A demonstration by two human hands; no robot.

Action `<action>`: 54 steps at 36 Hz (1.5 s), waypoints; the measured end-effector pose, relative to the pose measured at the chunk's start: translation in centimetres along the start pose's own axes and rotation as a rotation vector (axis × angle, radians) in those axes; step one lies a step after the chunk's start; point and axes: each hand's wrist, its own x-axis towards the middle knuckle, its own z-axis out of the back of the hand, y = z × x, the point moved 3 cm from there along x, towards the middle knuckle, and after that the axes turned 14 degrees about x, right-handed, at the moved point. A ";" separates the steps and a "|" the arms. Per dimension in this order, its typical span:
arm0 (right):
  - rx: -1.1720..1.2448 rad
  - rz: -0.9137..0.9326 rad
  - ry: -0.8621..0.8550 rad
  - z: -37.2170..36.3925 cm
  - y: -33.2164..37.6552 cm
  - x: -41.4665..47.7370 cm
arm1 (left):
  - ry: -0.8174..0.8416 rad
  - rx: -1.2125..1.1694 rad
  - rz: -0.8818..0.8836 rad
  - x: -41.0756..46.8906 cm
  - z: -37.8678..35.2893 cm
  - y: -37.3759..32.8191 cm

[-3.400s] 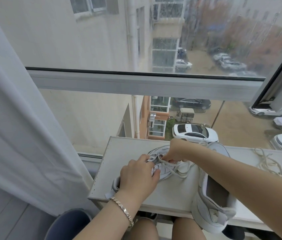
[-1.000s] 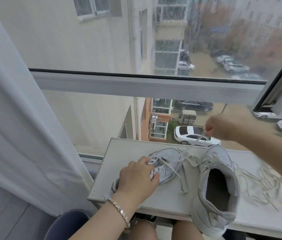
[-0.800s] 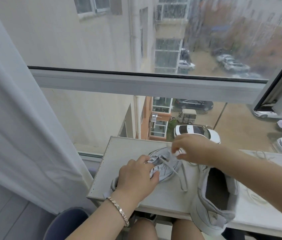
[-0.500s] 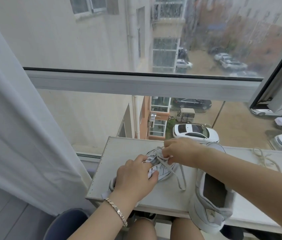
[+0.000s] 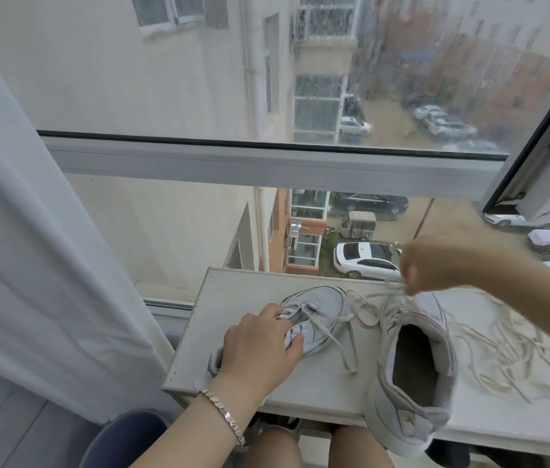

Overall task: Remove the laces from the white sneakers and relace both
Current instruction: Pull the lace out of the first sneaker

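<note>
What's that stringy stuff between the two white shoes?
In the head view, loose white lace lies on the table between the left sneaker and the right sneaker. It leads up to the right hand, which pinches it.

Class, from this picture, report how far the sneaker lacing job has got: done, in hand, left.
Done: a loose lace lies on the table beside the right sneaker. In hand: the left hand grips the left sneaker while the right hand pulls its lace upward. Left: likely finishing that, then relacing both.
</note>
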 end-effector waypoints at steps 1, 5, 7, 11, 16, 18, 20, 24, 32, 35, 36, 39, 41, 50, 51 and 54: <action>-0.020 -0.045 0.039 0.3 -0.6 -0.3 | 0.001 0.001 0.004 0.0 0.0 0.0; -0.007 -0.035 0.015 -0.3 0.4 -0.5 | -0.003 0.003 0.008 -0.1 0.0 -0.1; 0.084 0.116 -0.161 -1.0 2.8 -0.1 | -0.009 0.000 0.007 -0.2 0.1 0.0; 0.268 0.168 -0.013 -4.4 7.1 1.6 | -0.015 -0.009 0.017 -0.3 0.1 0.0; 0.200 0.137 0.045 -6.3 8.6 3.1 | -0.020 -0.006 0.046 -0.2 0.1 0.2; 0.236 0.190 0.029 -6.2 8.5 2.9 | -0.017 -0.004 0.053 -0.2 0.1 0.2; 0.459 0.193 -0.001 -5.3 7.7 2.6 | -0.014 -0.008 0.060 -0.1 0.1 0.2; 1.058 0.205 -0.192 -2.1 4.4 1.5 | -0.013 -0.015 0.073 0.0 0.3 0.2; 2.282 0.375 0.074 0.8 2.9 -2.3 | -0.005 -0.023 0.086 0.0 0.5 0.2; 1.904 0.113 0.090 1.3 1.9 -3.5 | 0.004 -0.016 0.089 0.0 0.4 0.2; 1.643 0.026 0.064 1.5 1.6 -3.8 | 0.005 -0.015 0.090 0.0 0.3 0.2; 0.681 -0.133 -0.247 1.7 1.0 -3.7 | 0.001 -0.018 0.090 -0.1 0.3 0.1; 0.391 -0.150 -0.448 1.1 1.8 -2.9 | -0.001 -0.016 0.088 -0.1 0.2 0.1; 0.381 0.122 -0.114 -4.6 7.4 3.4 | -0.033 -0.003 0.077 -0.1 0.0 0.2; 0.359 0.108 -0.071 -5.0 7.6 3.8 | -0.038 0.002 0.077 -0.1 -0.1 0.2; 0.359 0.100 -0.021 -5.5 7.9 4.3 | -0.047 -0.001 0.076 0.0 -0.2 0.1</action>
